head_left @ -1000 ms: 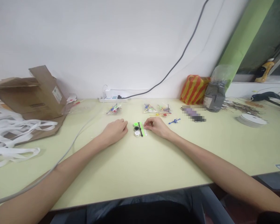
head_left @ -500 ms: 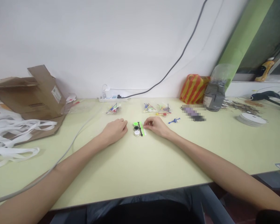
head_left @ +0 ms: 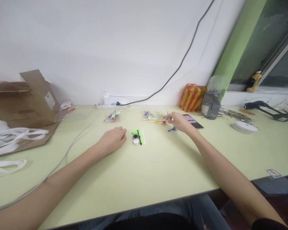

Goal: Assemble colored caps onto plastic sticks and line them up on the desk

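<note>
By the right hand (head_left: 179,121), red-and-yellow sticks (head_left: 161,122) on table (head_left: 144,182); thumb and forefinger close together, can't tell if gripping. Fingers could snag the clear bag (head_left: 161,115); low wrist could knock the blue piece (head_left: 172,129). Left hand (head_left: 112,139) curled, contents hidden; sliding could scatter round pieces (head_left: 135,136).

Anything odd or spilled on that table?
Yes: dark scraps lie strewn beside the grey bag, right rear, like a spill; can't tell of what. White straps lie in a loose tangle by the box, far left. The discs and sticks by the left hand are lined up neatly.
</note>
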A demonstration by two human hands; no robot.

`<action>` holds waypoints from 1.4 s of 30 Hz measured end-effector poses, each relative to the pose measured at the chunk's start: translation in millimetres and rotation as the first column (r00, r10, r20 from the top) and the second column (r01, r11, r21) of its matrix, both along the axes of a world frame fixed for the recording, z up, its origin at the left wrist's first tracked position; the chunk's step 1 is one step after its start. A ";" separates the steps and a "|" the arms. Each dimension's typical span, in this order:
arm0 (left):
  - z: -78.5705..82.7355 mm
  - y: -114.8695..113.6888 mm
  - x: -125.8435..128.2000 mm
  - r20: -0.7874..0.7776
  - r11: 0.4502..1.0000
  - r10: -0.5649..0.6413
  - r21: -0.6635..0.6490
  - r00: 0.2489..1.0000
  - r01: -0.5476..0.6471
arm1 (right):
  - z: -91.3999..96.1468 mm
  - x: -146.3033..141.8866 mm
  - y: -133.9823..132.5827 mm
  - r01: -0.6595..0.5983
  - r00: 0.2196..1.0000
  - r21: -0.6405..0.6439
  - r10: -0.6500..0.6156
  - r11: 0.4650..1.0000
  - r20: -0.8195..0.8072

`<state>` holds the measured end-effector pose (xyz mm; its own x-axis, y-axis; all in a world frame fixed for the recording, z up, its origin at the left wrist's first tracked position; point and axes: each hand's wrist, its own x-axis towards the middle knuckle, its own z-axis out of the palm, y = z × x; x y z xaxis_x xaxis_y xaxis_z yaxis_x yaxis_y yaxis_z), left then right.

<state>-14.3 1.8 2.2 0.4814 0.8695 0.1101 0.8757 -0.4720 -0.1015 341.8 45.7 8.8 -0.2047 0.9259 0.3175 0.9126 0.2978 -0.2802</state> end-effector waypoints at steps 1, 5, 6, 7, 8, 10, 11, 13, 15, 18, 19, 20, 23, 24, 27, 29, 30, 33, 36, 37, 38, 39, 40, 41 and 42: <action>0.3 0.1 0.1 0.003 1.000 0.002 -0.002 1.000 -0.002 | -1.4 5.8 2.2 0.009 1.000 -0.022 -0.008 1.000 0.019; -1.3 2.8 -2.0 0.023 1.000 -0.007 0.002 1.000 0.007 | -10.1 12.3 7.1 0.032 0.999 -0.061 -0.029 0.998 0.041; -2.2 3.8 -3.1 0.026 1.000 -0.012 0.003 1.000 0.012 | -11.1 11.3 6.9 0.034 0.999 -0.064 -0.031 0.997 0.042; -3.0 4.7 -4.1 0.028 1.000 -0.018 0.005 0.999 0.018 | -11.3 9.6 6.2 0.032 0.999 -0.061 -0.030 0.998 0.042; -3.8 5.6 -5.1 0.028 1.000 -0.025 0.007 0.999 0.025 | -10.8 7.3 5.0 0.028 0.999 -0.050 -0.026 0.998 0.037; -5.0 6.8 -6.5 0.027 0.999 -0.033 0.010 0.999 0.033 | -8.5 0.4 1.4 0.019 1.000 0.005 -0.019 1.000 0.005; -5.3 7.2 -6.9 0.026 0.999 -0.034 0.009 0.999 0.033 | -7.4 -4.5 -0.8 0.010 1.000 0.043 -0.009 0.999 -0.022; -5.5 7.3 -7.0 0.027 1.000 -0.029 0.006 0.999 0.029 | -7.2 -17.7 -5.8 -0.059 0.995 0.100 0.067 0.993 -0.077; -5.2 7.0 -6.5 0.033 1.000 -0.028 0.007 0.999 0.027 | -10.4 -34.6 -11.2 -0.207 0.971 0.098 0.217 0.973 -0.103; -4.4 6.3 -5.4 0.034 1.000 -0.026 0.004 0.999 0.026 | -19.9 -60.1 -19.1 -0.424 0.901 0.024 0.424 0.905 -0.091; -4.1 6.1 -5.0 0.030 1.000 -0.023 0.000 0.999 0.023 | -23.1 -66.8 -21.2 -0.455 0.887 0.009 0.454 0.891 -0.087; -3.9 5.8 -4.7 0.026 1.000 -0.022 -0.001 0.999 0.022 | -25.8 -72.2 -22.9 -0.470 0.880 0.000 0.468 0.883 -0.084; -3.6 5.3 -4.5 0.022 1.000 -0.024 0.005 0.999 0.024 | -30.5 -79.9 -25.9 -0.473 0.878 0.001 0.471 0.881 -0.085; -3.6 5.2 -4.5 0.025 1.000 -0.027 0.008 0.999 0.027 | -31.0 -80.4 -26.4 -0.477 0.875 0.002 0.476 0.879 -0.086; -3.7 5.0 -4.9 0.031 0.999 -0.035 0.012 0.999 0.035 | -31.2 -80.3 -27.0 -0.497 0.865 0.002 0.495 0.868 -0.084; -3.6 5.0 -5.0 0.028 0.999 -0.033 0.007 0.999 0.032 | -31.0 -80.7 -27.1 -0.503 0.862 0.004 0.502 0.864 -0.070; -3.5 5.1 -5.0 0.026 1.000 -0.029 0.005 0.999 0.029 | -30.8 -81.1 -27.1 -0.505 0.862 0.004 0.504 0.863 -0.062; -3.0 5.1 -4.6 0.023 1.000 -0.023 0.006 0.999 0.023 | -30.1 -82.1 -27.8 -0.508 0.860 -0.007 0.507 0.861 -0.053; -2.3 4.8 -4.2 0.025 1.000 -0.025 0.005 0.999 0.025 | -28.9 -81.9 -28.7 -0.512 0.858 -0.021 0.510 0.859 -0.056; -2.2 4.7 -4.1 0.025 1.000 -0.025 0.004 0.999 0.025 | -28.6 -81.7 -28.9 -0.514 0.857 -0.025 0.512 0.858 -0.056; -2.2 4.7 -4.1 0.026 1.000 -0.025 0.003 0.999 0.025 | -28.5 -81.4 -29.0 -0.515 0.857 -0.027 0.513 0.857 -0.055; -2.3 4.7 -4.2 0.026 1.000 -0.025 0.003 0.999 0.025 | -28.4 -81.3 -29.1 -0.515 0.857 -0.028 0.513 0.857 -0.053; -2.5 4.7 -4.3 0.027 1.000 -0.026 0.005 0.999 0.026 | -28.6 -81.4 -29.1 -0.515 0.857 -0.030 0.513 0.857 -0.051; -2.7 4.8 -4.5 0.029 1.000 -0.027 0.008 0.999 0.027 | -28.7 -81.6 -29.4 -0.516 0.856 -0.033 0.514 0.856 -0.048; -3.1 4.9 -4.8 0.032 1.000 -0.028 0.010 0.999 0.027 | -28.7 -82.1 -29.9 -0.517 0.856 -0.035 0.515 0.856 -0.044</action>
<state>-19.0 6.8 -0.9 0.5013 0.8548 0.1342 0.8653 -0.4951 -0.0784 259.7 15.8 -19.9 -0.6474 0.7033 0.2937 0.6219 0.7102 -0.3299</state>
